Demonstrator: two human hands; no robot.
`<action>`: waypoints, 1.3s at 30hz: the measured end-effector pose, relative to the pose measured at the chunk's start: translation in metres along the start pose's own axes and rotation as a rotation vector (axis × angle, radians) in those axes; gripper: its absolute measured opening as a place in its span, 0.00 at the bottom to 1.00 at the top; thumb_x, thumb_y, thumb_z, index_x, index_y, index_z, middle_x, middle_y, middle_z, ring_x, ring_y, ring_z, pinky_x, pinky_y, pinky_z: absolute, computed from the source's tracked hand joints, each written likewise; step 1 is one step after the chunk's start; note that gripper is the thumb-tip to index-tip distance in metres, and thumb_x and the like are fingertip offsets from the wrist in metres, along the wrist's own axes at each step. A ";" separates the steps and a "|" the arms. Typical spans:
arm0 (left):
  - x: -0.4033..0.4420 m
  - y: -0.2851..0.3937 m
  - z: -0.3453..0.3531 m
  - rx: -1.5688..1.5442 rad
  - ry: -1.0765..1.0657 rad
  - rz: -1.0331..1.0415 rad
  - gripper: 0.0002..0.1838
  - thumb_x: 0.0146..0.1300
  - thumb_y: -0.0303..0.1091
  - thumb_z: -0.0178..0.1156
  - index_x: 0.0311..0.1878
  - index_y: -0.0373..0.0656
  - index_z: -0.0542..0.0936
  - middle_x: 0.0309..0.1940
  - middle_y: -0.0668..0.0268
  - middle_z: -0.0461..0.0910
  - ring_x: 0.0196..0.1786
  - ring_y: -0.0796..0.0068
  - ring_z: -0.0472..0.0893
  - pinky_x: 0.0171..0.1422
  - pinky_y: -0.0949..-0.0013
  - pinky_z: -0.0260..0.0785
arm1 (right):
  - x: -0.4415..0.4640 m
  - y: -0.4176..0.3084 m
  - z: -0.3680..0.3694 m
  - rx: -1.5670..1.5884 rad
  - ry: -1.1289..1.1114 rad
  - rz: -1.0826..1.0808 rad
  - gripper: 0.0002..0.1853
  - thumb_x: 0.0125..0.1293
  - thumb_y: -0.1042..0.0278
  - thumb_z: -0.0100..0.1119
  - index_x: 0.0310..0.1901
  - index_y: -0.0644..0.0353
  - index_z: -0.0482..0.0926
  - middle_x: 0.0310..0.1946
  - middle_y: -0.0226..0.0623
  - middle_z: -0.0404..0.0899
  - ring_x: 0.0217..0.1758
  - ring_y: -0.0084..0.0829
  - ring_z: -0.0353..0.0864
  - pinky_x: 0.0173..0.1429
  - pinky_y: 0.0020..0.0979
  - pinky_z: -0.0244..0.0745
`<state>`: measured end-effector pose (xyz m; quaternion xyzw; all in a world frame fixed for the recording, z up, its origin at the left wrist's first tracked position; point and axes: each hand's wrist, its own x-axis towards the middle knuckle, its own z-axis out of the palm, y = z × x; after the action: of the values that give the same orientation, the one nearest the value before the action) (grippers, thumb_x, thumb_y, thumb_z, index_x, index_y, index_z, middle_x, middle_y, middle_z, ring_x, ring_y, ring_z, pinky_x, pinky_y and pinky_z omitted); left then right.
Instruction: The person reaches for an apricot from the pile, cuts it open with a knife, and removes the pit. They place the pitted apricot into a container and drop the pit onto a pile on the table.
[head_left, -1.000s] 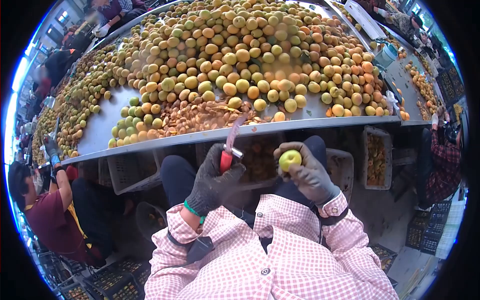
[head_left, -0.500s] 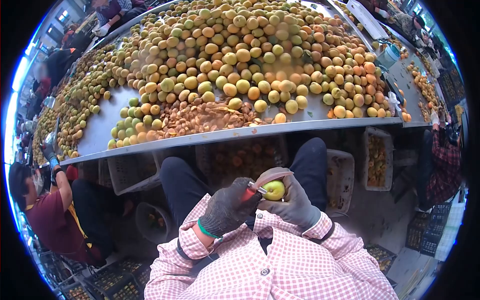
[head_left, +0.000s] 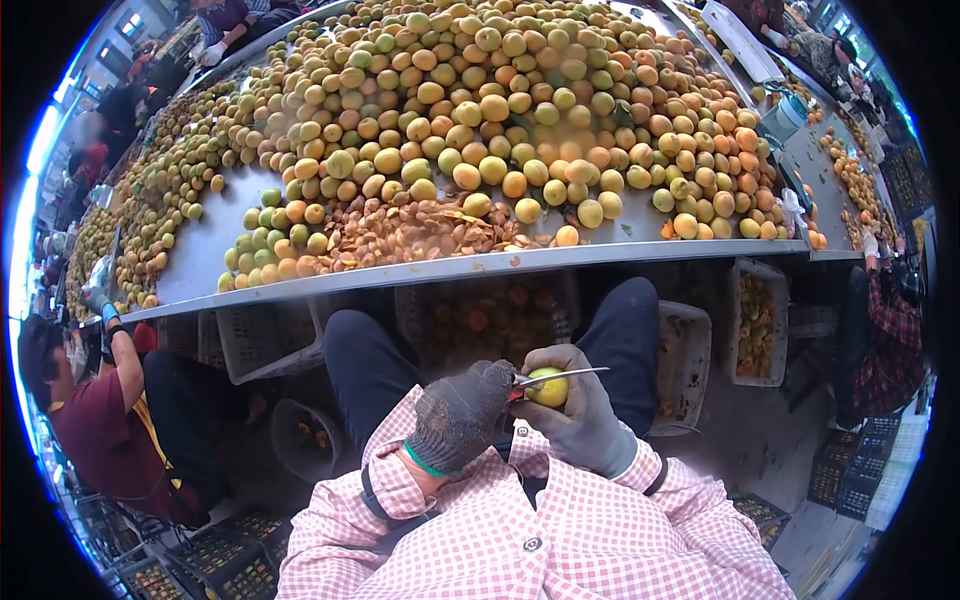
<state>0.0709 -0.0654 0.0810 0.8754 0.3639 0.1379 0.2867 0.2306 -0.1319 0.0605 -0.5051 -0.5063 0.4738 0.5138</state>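
My left hand [head_left: 462, 415], in a dark grey knit glove with a green cuff edge, is closed round the red handle of a knife [head_left: 587, 372]. The blade points right and lies across the upper side of a yellow-green apricot [head_left: 548, 390]. Wrapped round that fruit is my right hand [head_left: 590, 415] in a lighter grey glove. Both hands meet above my lap, in front of the checked shirt. Whether the blade has cut into the flesh cannot be made out.
A metal-edged table [head_left: 500, 262] carries a large heap of apricots [head_left: 480, 110] and a pile of brown pits [head_left: 410, 232]. Below stand a crate of fruit [head_left: 757, 320], a white crate [head_left: 265, 340] and a bucket [head_left: 305, 440]. A co-worker [head_left: 110, 430] sits at left, another [head_left: 885, 330] at right.
The knife blade has swung from a blurred arc over the apricot to a straight line pointing right. My left hand has rolled slightly, and the view has shifted a little.
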 end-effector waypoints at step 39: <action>0.007 0.011 -0.014 -0.275 -0.057 0.056 0.20 0.54 0.37 0.68 0.50 0.46 0.78 0.41 0.56 0.81 0.37 0.52 0.82 0.38 0.61 0.75 | 0.016 -0.012 -0.035 0.741 -0.006 -0.022 0.28 0.46 0.91 0.66 0.47 0.56 0.69 0.46 0.39 0.77 0.55 0.32 0.77 0.66 0.35 0.69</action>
<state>0.0759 -0.0610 0.0997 0.8412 0.3086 0.1694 0.4103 0.2664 -0.1176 0.0736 -0.2778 -0.3074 0.6208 0.6655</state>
